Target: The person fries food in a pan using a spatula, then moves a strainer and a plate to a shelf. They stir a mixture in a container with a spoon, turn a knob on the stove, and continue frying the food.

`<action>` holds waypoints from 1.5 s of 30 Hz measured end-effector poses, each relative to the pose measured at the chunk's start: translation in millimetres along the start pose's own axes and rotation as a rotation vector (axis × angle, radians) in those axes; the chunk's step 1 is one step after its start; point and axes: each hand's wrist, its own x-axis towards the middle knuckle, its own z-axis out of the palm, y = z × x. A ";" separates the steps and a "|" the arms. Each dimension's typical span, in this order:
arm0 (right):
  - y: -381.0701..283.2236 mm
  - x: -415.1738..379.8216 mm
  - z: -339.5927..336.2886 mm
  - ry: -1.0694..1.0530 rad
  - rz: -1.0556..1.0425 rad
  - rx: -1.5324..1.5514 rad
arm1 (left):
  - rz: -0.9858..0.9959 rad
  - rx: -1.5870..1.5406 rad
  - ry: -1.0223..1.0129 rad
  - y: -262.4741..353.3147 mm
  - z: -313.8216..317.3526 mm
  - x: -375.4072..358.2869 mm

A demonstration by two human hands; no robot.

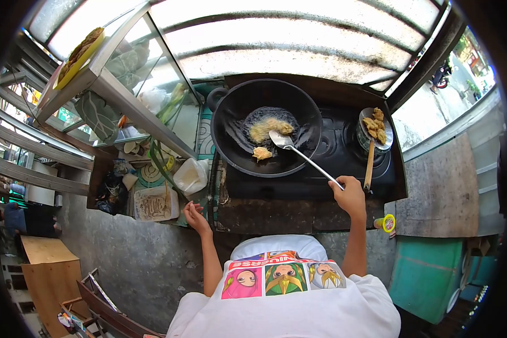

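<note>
My right hand [349,197] is closed around the handle of a metal spatula [312,163]. The spatula's head rests in a large black wok [228,127], against a clump of pale batter fritters [271,129] frying in oil. A separate fritter [261,153] sits lower on the wok's wall. By the counter's front edge, my left hand [197,218] is loosely curled with fingers apart and nothing visible in it. Nearest to it are a white plastic container [191,176] and a shallow tub with smeared residue [154,204].
On the right burner rests a wooden-handled strainer [370,152] carrying browned fritters [375,127]. The black stove [332,163] lies under the wok. A glass display case [152,73] stands left, with long green leaves [162,163] below. A yellow-lidded jar [386,223] is near my right forearm.
</note>
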 end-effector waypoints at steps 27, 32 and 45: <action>-21.8 25.1 6.5 0.219 -0.150 0.039 | -0.053 -0.009 0.003 -6.6 -2.2 -9.9; -47.3 54.2 19.8 0.234 -0.213 -0.333 | -0.056 0.011 -0.019 -3.7 3.2 -14.1; -65.9 24.2 -39.3 0.083 -0.175 -0.446 | -0.090 -0.011 -0.007 -20.3 -13.0 -11.8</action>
